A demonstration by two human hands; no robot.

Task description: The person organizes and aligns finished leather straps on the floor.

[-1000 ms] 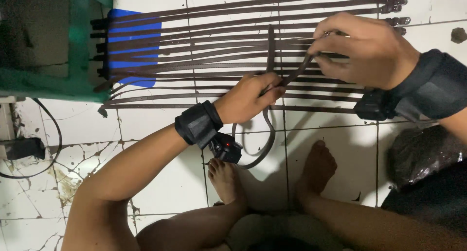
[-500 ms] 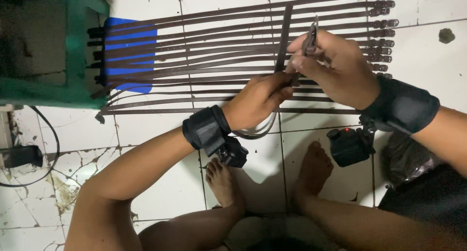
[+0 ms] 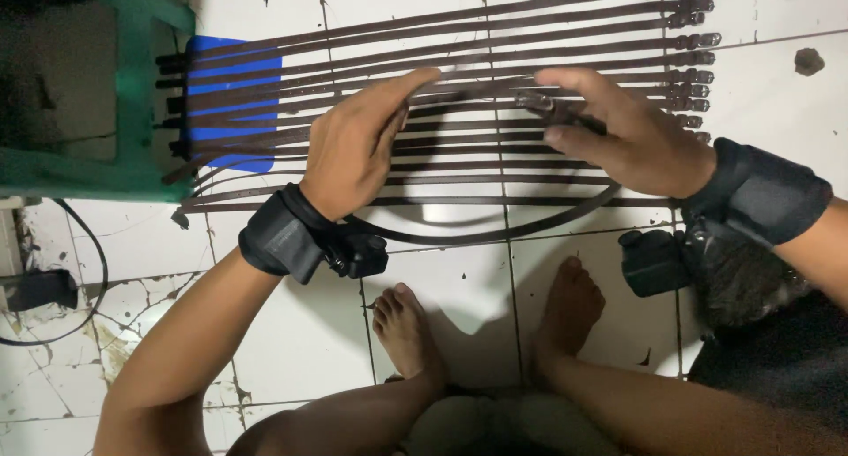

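Note:
Many dark brown leather straps (image 3: 530, 32) lie in parallel rows on the white tiled floor, their buckles (image 3: 693, 41) at the right ends. My left hand (image 3: 358, 147) rests over the rows with its fingers stretched out, pinching one loose brown strap (image 3: 477, 235). That strap loops down toward me and comes back up to my right hand (image 3: 632, 138). My right hand grips its buckle end (image 3: 543, 103) between thumb and fingers. Both wrists wear black bands with small black devices.
A green plastic stool (image 3: 132, 103) stands at the left over the straps' ends, which lie on a blue sheet (image 3: 234, 67). A black cable (image 3: 93, 271) and a black block (image 3: 40, 288) lie at the lower left. My bare feet (image 3: 406, 332) rest on the tiles below the straps.
My hands have moved apart. The loose strap, held upright between them before, now stretches sideways and hangs in a wide loop below my hands.

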